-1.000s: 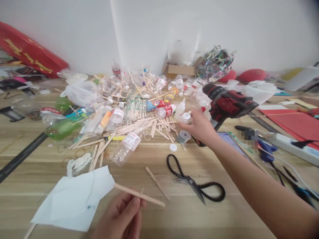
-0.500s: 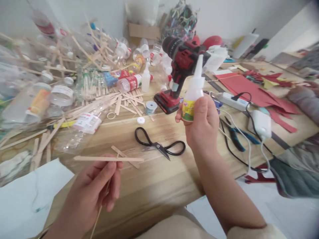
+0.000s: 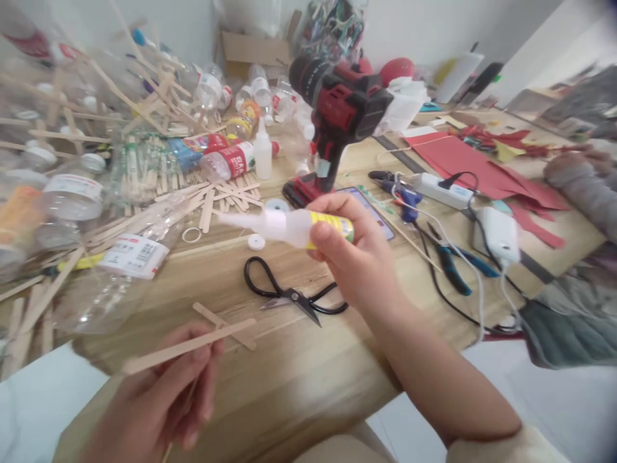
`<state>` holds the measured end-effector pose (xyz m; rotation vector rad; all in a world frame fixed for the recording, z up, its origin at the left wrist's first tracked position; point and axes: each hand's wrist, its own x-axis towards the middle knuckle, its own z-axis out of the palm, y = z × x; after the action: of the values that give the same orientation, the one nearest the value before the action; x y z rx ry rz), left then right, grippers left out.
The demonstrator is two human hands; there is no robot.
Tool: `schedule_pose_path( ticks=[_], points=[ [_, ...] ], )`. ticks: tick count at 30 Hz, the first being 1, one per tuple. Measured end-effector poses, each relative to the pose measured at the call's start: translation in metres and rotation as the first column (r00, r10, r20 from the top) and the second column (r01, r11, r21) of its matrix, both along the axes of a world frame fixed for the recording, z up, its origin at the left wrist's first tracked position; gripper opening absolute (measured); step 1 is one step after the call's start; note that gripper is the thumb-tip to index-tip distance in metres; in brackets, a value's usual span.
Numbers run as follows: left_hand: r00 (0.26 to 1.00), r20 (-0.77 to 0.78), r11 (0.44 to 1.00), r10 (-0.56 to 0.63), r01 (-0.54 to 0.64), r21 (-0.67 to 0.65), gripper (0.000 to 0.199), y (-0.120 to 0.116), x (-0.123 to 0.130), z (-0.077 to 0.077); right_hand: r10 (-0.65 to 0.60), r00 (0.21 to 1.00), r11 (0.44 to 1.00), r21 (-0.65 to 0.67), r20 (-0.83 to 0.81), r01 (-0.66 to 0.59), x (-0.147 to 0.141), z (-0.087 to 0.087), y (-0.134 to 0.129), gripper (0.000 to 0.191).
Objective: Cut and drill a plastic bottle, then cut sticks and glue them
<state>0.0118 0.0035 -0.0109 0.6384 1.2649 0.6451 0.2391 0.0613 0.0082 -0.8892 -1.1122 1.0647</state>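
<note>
My right hand (image 3: pixel 357 251) is wrapped round a small glue bottle (image 3: pixel 294 227) with a yellow label; the bottle lies almost level, its long nozzle pointing left. My left hand (image 3: pixel 173 392), low on the left, pinches a flat wooden craft stick (image 3: pixel 193 347) that slants up to the right. A thin strand or stick runs down from its fingers, partly hidden. Just beyond, another craft stick (image 3: pixel 241 335) lies on the wooden table (image 3: pixel 299 373). Black-handled scissors (image 3: pixel 295 296) rest partly spread on the table below the bottle, one handle loop partly behind my right hand.
A red cordless drill (image 3: pixel 332 109) stands upright behind the bottle. Plastic bottles (image 3: pixel 135 251) and loose sticks crowd the left. On the right are pliers (image 3: pixel 453 263), a glue gun (image 3: pixel 409 200), a power strip (image 3: pixel 443 191), red paper (image 3: pixel 448 161) and another person's sleeve (image 3: pixel 573 177).
The glue bottle has tipped from upright to nearly level, its nozzle swinging left as my right hand turned and lowered. The craft stick in my left hand has tilted, and the view has shifted right.
</note>
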Motion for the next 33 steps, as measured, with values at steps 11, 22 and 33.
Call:
schedule_pose_path(
  ticks=[11, 22, 33],
  points=[
    [0.900, 0.377, 0.968, -0.218, 0.250, -0.038, 0.039, 0.003, -0.001, -0.024, 0.204, 0.977, 0.946, -0.270, 0.064, -0.180, 0.007, -0.009, 0.002, 0.039],
    [0.888, 0.419, 0.974, -0.189, 0.225, -0.037, 0.033, 0.006, -0.004, -0.024, 0.369, 0.929, 0.928, -0.046, -0.024, -0.370, -0.013, -0.020, -0.023, 0.034],
    [0.898, 0.403, 0.972, -0.176, 0.224, -0.073, 0.037, 0.008, -0.005, -0.024, 0.200, 0.948, 0.979, -0.016, 0.248, -0.202, -0.017, -0.027, -0.035, 0.039]
  ],
)
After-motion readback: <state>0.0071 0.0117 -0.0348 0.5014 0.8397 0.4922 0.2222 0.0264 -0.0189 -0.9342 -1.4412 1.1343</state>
